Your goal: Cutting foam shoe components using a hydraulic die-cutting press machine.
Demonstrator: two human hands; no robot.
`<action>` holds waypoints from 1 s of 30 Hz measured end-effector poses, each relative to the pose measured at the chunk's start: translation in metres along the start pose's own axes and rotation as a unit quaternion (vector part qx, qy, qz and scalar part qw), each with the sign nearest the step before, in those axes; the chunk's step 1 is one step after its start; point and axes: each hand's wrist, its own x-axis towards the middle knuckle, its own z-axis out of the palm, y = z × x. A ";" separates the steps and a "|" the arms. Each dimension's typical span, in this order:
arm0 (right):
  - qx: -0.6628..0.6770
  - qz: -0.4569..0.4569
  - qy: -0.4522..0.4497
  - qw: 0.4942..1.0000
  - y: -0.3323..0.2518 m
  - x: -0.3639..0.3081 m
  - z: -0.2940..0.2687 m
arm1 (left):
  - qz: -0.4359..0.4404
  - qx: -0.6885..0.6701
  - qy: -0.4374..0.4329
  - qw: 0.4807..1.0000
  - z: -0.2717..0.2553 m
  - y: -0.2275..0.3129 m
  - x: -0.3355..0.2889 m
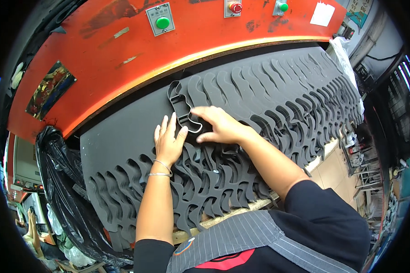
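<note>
A wavy metal cutting die (185,119), its strip walls joined by cross bars, stands on a dark grey foam sheet (118,123). My left hand (169,143) lies on the sheet at the die's near left side, fingers stretched out and nothing held. Over the die's right edge reaches my right hand (219,126), thumb and fingers spread apart, fingertips at the die's wall. Whether they press on it I cannot tell. Curved cut lines run across the sheet to the right of the die. Below both hands, wavy cut-out foam scrap (214,182) covers the near side.
An orange press beam (123,59) spans the far side, carrying a green button (162,22), a red button (235,7) and another green button (284,7). Black plastic (64,182) hangs at the left. A wooden edge (234,214) runs nearby. Another person (36,234) is at far left.
</note>
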 end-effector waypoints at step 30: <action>0.200 0.032 0.528 0.825 0.021 -0.008 -0.196 | 0.039 -0.245 0.193 0.949 -0.052 0.122 0.020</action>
